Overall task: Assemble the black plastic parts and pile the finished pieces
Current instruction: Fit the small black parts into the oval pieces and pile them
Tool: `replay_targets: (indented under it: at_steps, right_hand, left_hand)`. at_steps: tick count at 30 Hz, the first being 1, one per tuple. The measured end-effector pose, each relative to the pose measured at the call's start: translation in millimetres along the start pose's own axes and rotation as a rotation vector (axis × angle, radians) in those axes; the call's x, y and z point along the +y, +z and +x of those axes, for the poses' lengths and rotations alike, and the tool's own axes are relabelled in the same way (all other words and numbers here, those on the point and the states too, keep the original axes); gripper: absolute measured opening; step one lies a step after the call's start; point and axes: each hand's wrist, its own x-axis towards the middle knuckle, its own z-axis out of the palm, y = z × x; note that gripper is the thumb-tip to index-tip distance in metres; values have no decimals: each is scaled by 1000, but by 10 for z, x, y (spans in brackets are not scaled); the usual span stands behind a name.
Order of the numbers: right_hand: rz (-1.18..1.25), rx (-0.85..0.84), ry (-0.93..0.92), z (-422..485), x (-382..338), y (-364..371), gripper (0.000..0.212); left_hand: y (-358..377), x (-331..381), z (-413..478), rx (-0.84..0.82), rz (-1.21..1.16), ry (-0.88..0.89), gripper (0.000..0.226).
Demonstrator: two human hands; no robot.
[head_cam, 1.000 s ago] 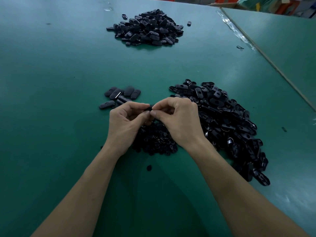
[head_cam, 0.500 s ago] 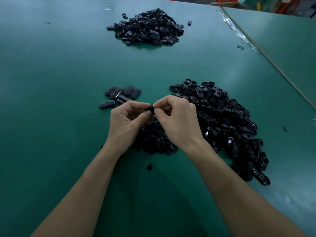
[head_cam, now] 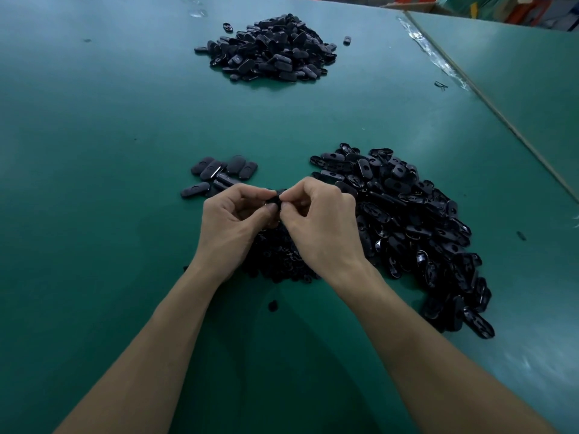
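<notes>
Evidently, one small black plastic part [head_cam: 277, 195] is pinched mid-frame by left grip [head_cam: 232, 223] and right grip [head_cam: 322, 227]; few finished black oval pieces [head_cam: 219, 173] are piled upper-left, a large unassembled heap [head_cam: 407, 220] being left at right.

A green tabletop [head_cam: 94, 214] fills the scene under dim light; right of it, past a taped seam [head_cam: 488, 102], lies another green surface [head_cam: 520, 67], a cardboard box [head_cam: 412, 6] beyond.
</notes>
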Motion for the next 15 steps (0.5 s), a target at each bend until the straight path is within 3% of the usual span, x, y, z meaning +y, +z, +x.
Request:
replay_targets:
  at_steps: [6, 15]
  right_hand:
    - [-119, 6, -92, -19, 10, 66, 12]
    - [-69, -48, -119, 17, 23, 11, 18]
  left_hand:
    - [8, 2, -9, -14, -8, 7, 21]
    - [4, 1, -12, 6, -12, 17, 15]
